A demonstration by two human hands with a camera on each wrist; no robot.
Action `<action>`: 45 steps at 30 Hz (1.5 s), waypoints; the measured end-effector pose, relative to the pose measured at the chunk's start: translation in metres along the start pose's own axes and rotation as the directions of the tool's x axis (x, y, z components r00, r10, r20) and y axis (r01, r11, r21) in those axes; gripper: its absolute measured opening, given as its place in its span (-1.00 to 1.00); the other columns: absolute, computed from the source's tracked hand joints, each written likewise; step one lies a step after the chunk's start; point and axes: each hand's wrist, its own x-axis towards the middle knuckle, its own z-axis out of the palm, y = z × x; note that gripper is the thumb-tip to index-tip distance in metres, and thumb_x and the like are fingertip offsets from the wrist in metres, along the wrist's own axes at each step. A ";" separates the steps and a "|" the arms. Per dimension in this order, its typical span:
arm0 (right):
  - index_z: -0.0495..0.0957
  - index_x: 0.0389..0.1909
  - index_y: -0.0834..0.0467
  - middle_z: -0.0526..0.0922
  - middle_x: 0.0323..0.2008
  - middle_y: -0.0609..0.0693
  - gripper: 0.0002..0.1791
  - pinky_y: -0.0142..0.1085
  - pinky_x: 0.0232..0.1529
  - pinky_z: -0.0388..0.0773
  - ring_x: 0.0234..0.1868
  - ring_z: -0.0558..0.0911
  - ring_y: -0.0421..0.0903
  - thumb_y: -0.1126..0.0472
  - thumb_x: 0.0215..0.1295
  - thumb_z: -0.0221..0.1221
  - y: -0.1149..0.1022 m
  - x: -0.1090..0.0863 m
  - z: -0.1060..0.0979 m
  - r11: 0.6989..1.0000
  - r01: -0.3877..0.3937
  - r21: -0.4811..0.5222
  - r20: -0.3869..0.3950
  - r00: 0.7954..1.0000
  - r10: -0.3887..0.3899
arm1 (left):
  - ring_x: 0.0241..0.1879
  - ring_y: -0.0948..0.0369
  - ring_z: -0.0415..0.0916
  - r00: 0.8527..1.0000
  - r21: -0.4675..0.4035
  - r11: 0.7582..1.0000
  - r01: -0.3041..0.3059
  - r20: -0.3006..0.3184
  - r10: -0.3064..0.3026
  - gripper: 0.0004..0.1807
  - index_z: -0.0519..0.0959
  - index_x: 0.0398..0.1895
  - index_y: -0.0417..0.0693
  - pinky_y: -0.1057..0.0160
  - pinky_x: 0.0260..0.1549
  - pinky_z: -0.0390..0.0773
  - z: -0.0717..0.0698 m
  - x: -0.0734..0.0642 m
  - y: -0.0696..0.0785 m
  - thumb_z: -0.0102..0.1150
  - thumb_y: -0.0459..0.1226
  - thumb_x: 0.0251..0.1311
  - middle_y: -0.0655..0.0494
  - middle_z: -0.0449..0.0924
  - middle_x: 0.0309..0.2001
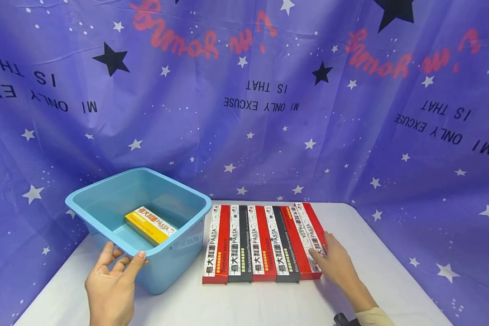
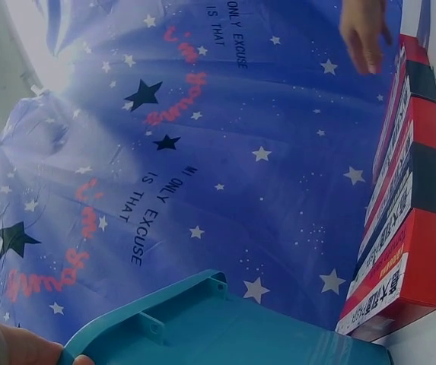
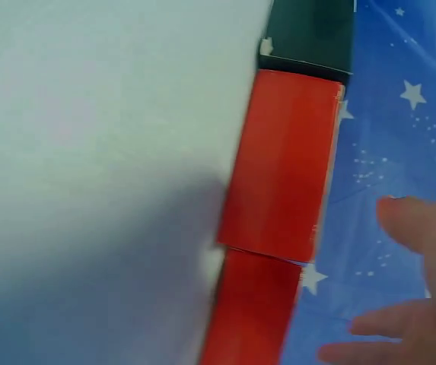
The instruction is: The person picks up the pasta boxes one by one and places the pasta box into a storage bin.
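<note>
My left hand (image 1: 112,283) pinches the near rim of a blue plastic tub (image 1: 171,258), thumb on one side and fingers on the other. Inside the tub lies a yellow and white pasta box (image 1: 151,225). To its right, several red and black pasta boxes lie side by side in a row, among them a red tomato sauce box (image 1: 216,244) and a black pepper box (image 1: 240,244). At the row's right end, my right hand (image 1: 336,262) hovers around the last red box (image 1: 314,222), thumb and fingers spread apart in the right wrist view.
A white-covered table (image 1: 375,280) carries the tub and boxes. Behind it hangs a purple curtain (image 1: 269,149) with stars and lettering, also wrapping both sides. A small black object (image 1: 342,319) shows beside the right wrist.
</note>
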 end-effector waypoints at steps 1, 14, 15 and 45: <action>0.21 0.31 0.52 0.32 0.24 0.49 -0.19 0.25 0.24 0.32 0.25 0.34 0.41 0.03 0.28 0.26 0.003 -0.001 0.002 1.000 -0.011 -0.006 0.034 0.999 0.011 | -0.12 0.29 0.54 1.000 -0.003 1.000 0.002 0.002 -0.002 0.03 -0.17 0.55 -0.16 0.39 -0.14 0.66 0.000 0.000 0.000 0.27 -0.57 0.14 -0.04 0.20 0.05; 0.45 0.18 0.44 0.37 0.21 0.44 -0.20 0.28 0.18 0.35 0.21 0.36 0.42 -0.08 0.11 0.39 0.018 -0.029 -0.006 0.998 -0.061 -0.008 0.110 0.992 0.062 | -0.09 0.25 0.54 1.000 0.023 1.000 0.005 0.012 -0.005 0.03 -0.19 0.55 -0.14 0.35 -0.15 0.67 0.003 -0.001 0.005 0.25 -0.57 0.15 -0.03 0.19 0.04; 0.46 0.18 0.43 0.38 0.21 0.42 -0.22 0.28 0.16 0.37 0.20 0.37 0.42 -0.05 0.09 0.41 0.019 -0.031 -0.007 0.998 -0.059 -0.013 0.109 0.992 0.060 | -0.09 0.25 0.54 1.000 0.026 1.000 0.003 0.011 -0.003 0.03 -0.19 0.55 -0.14 0.35 -0.15 0.67 0.003 -0.001 0.005 0.25 -0.56 0.16 -0.03 0.19 0.04; 0.53 0.17 0.13 0.63 -0.08 0.32 -0.30 -0.27 -0.41 0.42 -0.21 0.57 0.10 -0.15 0.05 0.41 0.013 -0.077 -0.102 0.948 -0.310 0.067 -0.113 0.942 0.316 | -0.11 0.23 0.50 0.999 0.018 0.999 -0.049 0.010 0.048 -0.01 -0.20 0.55 -0.15 0.38 -0.16 0.67 0.003 -0.004 0.001 0.19 -0.56 0.21 -0.03 0.14 0.03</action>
